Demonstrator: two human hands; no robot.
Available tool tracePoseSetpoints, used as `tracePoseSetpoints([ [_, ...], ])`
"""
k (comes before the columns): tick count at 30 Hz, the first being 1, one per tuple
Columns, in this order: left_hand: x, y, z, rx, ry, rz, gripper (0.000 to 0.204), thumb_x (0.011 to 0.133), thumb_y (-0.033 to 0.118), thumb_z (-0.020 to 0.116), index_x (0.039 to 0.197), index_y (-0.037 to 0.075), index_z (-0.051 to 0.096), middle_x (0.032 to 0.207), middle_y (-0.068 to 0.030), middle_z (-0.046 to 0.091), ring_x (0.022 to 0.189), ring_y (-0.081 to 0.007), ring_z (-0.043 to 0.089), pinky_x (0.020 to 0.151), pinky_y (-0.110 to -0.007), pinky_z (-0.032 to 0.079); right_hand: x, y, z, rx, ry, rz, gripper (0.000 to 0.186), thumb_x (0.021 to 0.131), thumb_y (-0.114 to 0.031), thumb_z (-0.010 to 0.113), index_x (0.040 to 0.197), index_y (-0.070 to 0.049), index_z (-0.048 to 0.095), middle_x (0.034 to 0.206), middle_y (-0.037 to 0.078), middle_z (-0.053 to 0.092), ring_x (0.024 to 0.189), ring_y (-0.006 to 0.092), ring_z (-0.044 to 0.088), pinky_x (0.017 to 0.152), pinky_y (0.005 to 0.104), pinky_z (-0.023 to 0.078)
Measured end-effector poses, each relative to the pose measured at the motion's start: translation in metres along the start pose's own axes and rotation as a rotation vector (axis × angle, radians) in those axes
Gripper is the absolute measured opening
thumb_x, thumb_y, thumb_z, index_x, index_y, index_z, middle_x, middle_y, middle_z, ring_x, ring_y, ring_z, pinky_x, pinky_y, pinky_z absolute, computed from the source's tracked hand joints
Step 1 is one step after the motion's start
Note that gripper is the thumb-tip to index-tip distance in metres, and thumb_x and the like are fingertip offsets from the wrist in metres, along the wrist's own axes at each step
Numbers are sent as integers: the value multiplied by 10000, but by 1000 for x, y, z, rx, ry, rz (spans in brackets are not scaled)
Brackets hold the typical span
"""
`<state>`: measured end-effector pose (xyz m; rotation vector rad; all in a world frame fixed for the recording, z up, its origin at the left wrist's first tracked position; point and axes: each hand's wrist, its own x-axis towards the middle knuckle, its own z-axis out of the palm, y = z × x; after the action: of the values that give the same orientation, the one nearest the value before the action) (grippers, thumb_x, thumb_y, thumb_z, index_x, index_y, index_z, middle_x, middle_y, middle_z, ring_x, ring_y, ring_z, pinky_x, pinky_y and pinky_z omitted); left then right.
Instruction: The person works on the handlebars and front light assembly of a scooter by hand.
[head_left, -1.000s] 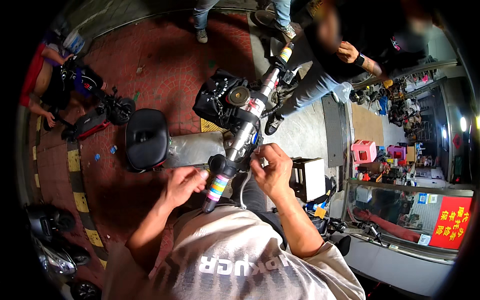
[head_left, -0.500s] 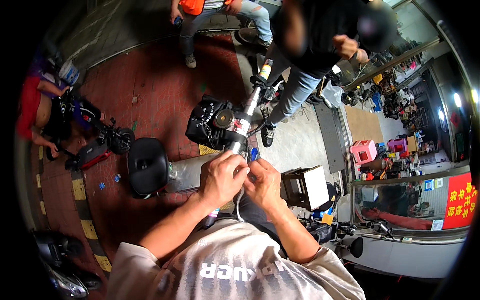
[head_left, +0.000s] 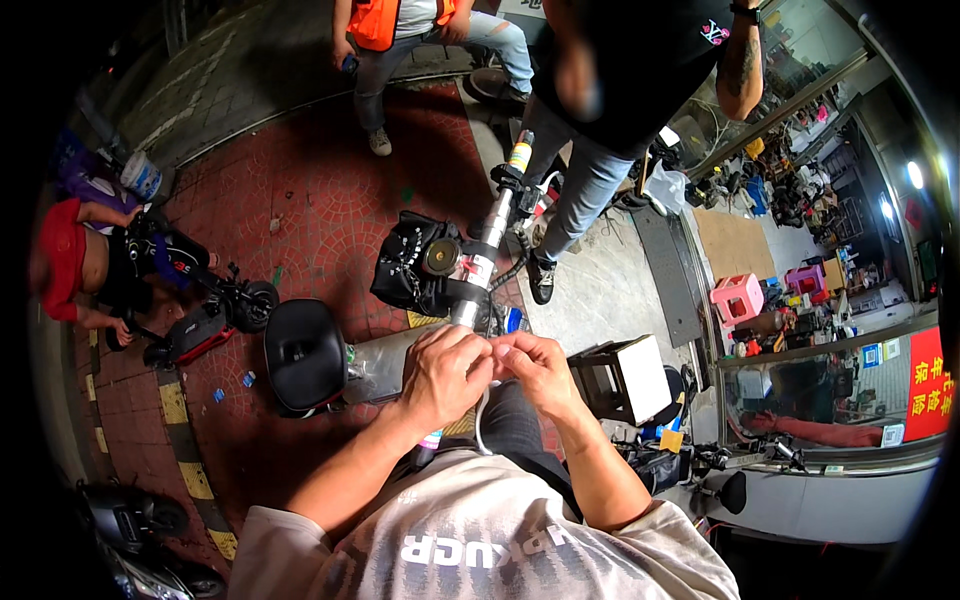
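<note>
Head view, hands: your left hand (head_left: 445, 375) curls over the handlebar (head_left: 496, 222) before your waist, fingertips meeting your right hand (head_left: 537, 372); I cannot tell what they pinch.
Cable risk: the slack, pale cable (head_left: 480, 425) could snag if your wrist sweeps sideways.
Handlebar finish: smooth, silvery, tubular.
Seat (head_left: 305, 355): black, padded, rounded.

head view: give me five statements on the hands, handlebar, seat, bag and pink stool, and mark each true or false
1. The left hand and right hand are close together. True.
2. The left hand is by the handlebar end farther from the wearer. False: it is nearer the other end.
3. The seat is red. False: it is black.
4. The bag is black. True.
5. The pink stool is left of the seat. False: it is to the right.
</note>
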<state>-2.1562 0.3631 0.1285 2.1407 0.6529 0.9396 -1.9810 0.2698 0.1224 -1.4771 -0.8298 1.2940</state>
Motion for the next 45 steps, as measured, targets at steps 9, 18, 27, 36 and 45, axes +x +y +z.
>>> tracePoseSetpoints([
  [9,-5,3,-7,45,56,-21,100,850,90,794,904,58,716,870,-105,668,814,-335,664,728,-448,529,8,-5,-14,345,-222,180,294,1077,-205,627,1235,31,704,1018,98,768,834,176,732,802,320,604],
  [18,-94,-28,-45,-269,338,-668,115,993,91,688,976,-20,714,852,4,654,764,-63,571,690,-240,471,12,-17,-15,170,-300,142,217,1029,-105,702,1216,2,692,1082,126,774,947,192,751,865,319,604],
  [27,-178,-60,-9,-1104,-210,-1037,353,1036,336,665,1134,0,709,1046,-137,748,854,-201,728,763,-330,605,21,-30,2,-200,-169,118,194,1034,-209,721,947,-40,684,781,37,729,718,107,702,643,261,563],
  [36,-153,-73,15,-1741,-488,-1019,664,927,440,683,1273,-124,630,1084,-255,723,906,-295,744,740,-368,635,23,-27,-16,230,-318,281,235,1085,-210,607,1134,0,699,1018,161,792,836,206,776,749,308,610],
  [45,-131,-48,31,-1899,-358,-960,477,801,374,761,1011,-54,743,1369,-343,628,1020,-334,713,769,-396,603,22,-19,-12,94,-297,104,110,1007,-109,725,1058,-19,687,954,109,772,820,169,752,747,280,604],
])
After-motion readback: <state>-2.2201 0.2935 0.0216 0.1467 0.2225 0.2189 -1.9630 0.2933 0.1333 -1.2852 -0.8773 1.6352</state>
